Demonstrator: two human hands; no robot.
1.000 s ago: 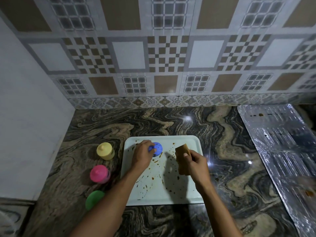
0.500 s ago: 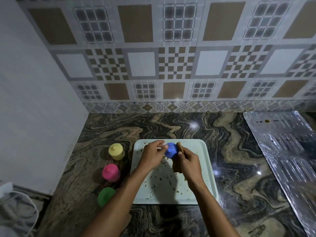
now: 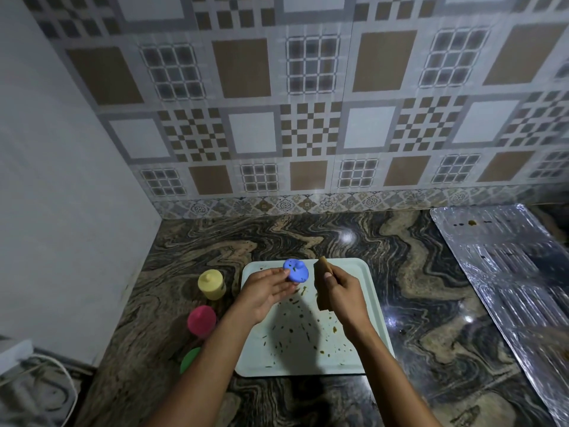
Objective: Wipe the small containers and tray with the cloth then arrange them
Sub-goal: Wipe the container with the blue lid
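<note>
Head view, sweeping from the left: plain white wall (image 3: 55, 211), then a swirly dark marble counter (image 3: 431, 303) under patterned tiles (image 3: 308, 103). Yellow pot (image 3: 211, 284), pink pot (image 3: 201, 321) and green pot (image 3: 190, 359) line up just beside the tray (image 3: 374, 303), which is speckled with brown bits. Over it, the left hand (image 3: 266, 292) has fingers clamped on a blue pot (image 3: 296, 270); the right hand (image 3: 341, 292) grips a brown cloth (image 3: 321, 269) close by. Foil sheet (image 3: 508, 272) far right.
</note>
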